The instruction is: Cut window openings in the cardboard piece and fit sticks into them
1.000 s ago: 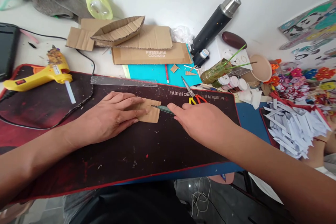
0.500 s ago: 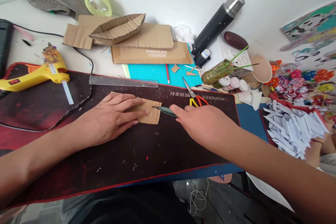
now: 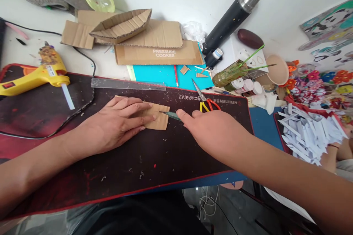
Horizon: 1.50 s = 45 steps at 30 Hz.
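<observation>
A small piece of brown cardboard [image 3: 159, 122] lies flat on the dark desk mat [image 3: 154, 154]. My left hand [image 3: 125, 117] presses down over its left part, fingers stretched out and lying flat. In my right hand [image 3: 209, 126] is a craft knife [image 3: 173, 116] with a green handle, held in closed fingers. Its dark, thin tip touches the cardboard near the middle of the uncovered part, just right of my left fingertips. The rear of the handle is hidden inside my right hand.
Beyond my hands lie a clear ruler [image 3: 128, 84], scissors [image 3: 203, 97] and cardboard pieces [image 3: 160, 54]. A yellow glue gun [image 3: 41, 77] with its cord is at left. A black thermos [image 3: 231, 20] and jars [image 3: 246, 85] stand at the back right. Folded paper strips [image 3: 311, 132] fill a tray at right.
The head view has shifted slightly. The knife and my right hand have moved a tiny bit left relative to the cardboard; my left hand stays in place.
</observation>
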Motion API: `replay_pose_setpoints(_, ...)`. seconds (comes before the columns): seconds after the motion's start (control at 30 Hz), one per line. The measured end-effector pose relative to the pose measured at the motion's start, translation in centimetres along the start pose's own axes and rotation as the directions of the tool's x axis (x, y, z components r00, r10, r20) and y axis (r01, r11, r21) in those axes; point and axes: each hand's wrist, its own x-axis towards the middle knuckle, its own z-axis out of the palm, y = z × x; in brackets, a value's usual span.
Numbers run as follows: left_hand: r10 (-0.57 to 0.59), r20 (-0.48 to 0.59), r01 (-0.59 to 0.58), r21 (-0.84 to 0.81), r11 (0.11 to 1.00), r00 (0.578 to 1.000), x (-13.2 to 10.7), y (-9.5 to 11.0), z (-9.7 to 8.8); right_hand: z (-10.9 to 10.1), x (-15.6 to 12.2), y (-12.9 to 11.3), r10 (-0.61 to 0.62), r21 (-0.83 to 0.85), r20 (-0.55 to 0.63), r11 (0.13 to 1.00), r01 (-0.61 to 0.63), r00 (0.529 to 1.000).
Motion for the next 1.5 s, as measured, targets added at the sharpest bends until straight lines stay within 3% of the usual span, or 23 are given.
replay_pose_setpoints(0.2, 0.005, -0.026, -0.004, 0.044, 0.999, 1.000, 0.4, 0.6, -0.2, -0.7, -0.3, -0.3, -0.045, -0.040, -0.103, 0.998, 0.041, 0.994)
replay_pose_setpoints(0.37, -0.069, -0.005, 0.069, 0.139, 0.988, 0.998, 0.7, 2.3, 0.1, 0.3, -0.8, 0.1, -0.044, -0.014, -0.202, 0.999, 0.042, 0.978)
replay_pose_setpoints(0.93, -0.197, -0.048, 0.203, 0.289, 0.936, 0.979, 1.2, 6.7, 0.9, 2.4, -1.3, 0.6, 0.024, 0.217, -0.235, 0.976, 0.029, 0.972)
replay_pose_setpoints(1.27, -0.145, -0.089, 0.168, 0.366, 0.915, 0.985, 1.1, 6.8, 1.3, 2.5, -2.0, 0.9, 0.101, 0.278, -0.229, 0.960, -0.034, 0.968)
replay_pose_setpoints(1.5, -0.126, -0.091, 0.151, 0.374, 0.915, 0.988, 1.1, 6.9, 1.3, 2.9, -2.1, 0.5, 0.091, 0.335, -0.223, 0.942, -0.011, 0.971)
